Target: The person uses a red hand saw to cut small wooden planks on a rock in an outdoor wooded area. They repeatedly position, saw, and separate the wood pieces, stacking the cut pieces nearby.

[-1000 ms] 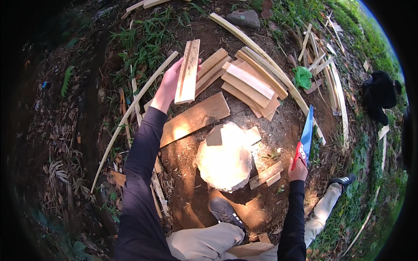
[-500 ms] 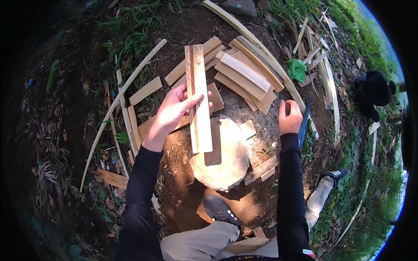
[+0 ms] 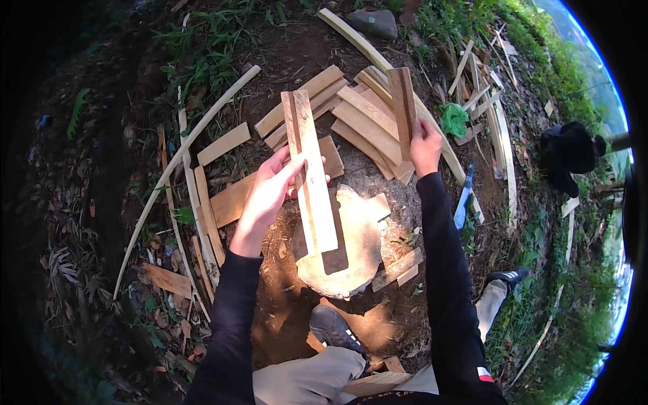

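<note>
My left hand (image 3: 264, 192) is closed around a pale wooden piece with a darker strip along its left side (image 3: 314, 192). That piece tilts slightly, its lower end over the round tree stump (image 3: 361, 233), where it casts a shadow. Farther right, my right hand (image 3: 426, 148) grips a narrow wooden slat (image 3: 403, 101) by its right edge and lower part, held nearly upright. Behind the slat lies a fanned pile of flat boards (image 3: 370, 128), partly covered by it.
More boards (image 3: 226, 144) lie left of the stump, beside a long curved strip (image 3: 182, 152). A blue blade-like tool (image 3: 464, 200) rests at the right near another long strip. A green plastic bag (image 3: 454, 120), a rock (image 3: 373, 23) and scrap wood (image 3: 398, 268) are around.
My right hand, empty before, has moved up and left and now holds a slat; the pale slat on top of the pile is gone from there. The left hand's piece has dropped slightly.
</note>
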Tool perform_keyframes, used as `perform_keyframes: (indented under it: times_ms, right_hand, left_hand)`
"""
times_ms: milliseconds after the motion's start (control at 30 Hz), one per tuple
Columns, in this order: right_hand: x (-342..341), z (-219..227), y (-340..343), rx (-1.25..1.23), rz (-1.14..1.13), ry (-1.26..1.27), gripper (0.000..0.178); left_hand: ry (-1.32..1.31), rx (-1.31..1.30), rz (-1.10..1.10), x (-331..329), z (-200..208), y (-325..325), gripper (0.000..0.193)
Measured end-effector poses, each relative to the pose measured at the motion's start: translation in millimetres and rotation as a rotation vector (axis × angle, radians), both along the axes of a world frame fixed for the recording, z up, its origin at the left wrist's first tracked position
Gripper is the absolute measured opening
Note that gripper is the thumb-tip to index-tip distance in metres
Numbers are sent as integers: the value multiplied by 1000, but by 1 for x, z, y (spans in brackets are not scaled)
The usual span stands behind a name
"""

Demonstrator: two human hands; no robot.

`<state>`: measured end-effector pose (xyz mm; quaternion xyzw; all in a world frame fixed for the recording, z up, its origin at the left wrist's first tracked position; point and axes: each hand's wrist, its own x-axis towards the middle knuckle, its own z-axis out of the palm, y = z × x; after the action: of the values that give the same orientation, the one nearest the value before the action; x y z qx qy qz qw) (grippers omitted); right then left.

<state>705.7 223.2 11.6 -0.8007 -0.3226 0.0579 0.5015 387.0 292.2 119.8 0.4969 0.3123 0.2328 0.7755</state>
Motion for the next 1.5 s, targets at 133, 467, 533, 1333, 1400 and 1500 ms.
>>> perform_keyframes:
  times_ms: [133, 467, 533, 1333, 1400, 1500]
  right_hand:
    - [-60, 46, -71, 357, 179, 586, 25]
    - [-188, 106, -162, -14, 316, 72, 60]
    - [-199, 108, -160, -58, 360, -54, 67]
    - [-203, 106, -154, 34, 385, 134, 62]
    - [-201, 97, -155, 88, 467, 192, 62]
    - [-202, 106, -143, 108, 575, 196, 64]
  left_hand:
    - [-56, 13, 60, -6, -3, -17, 43]
    - [-63, -83, 284, 13, -20, -90, 40]
    - [-235, -152, 291, 17, -18, -98, 42]
    - [-300, 205, 40, -5, 30, -92, 78]
    - [-254, 307, -12, -14, 40, -81, 97]
    - [-131, 500, -76, -33, 38, -66, 82]
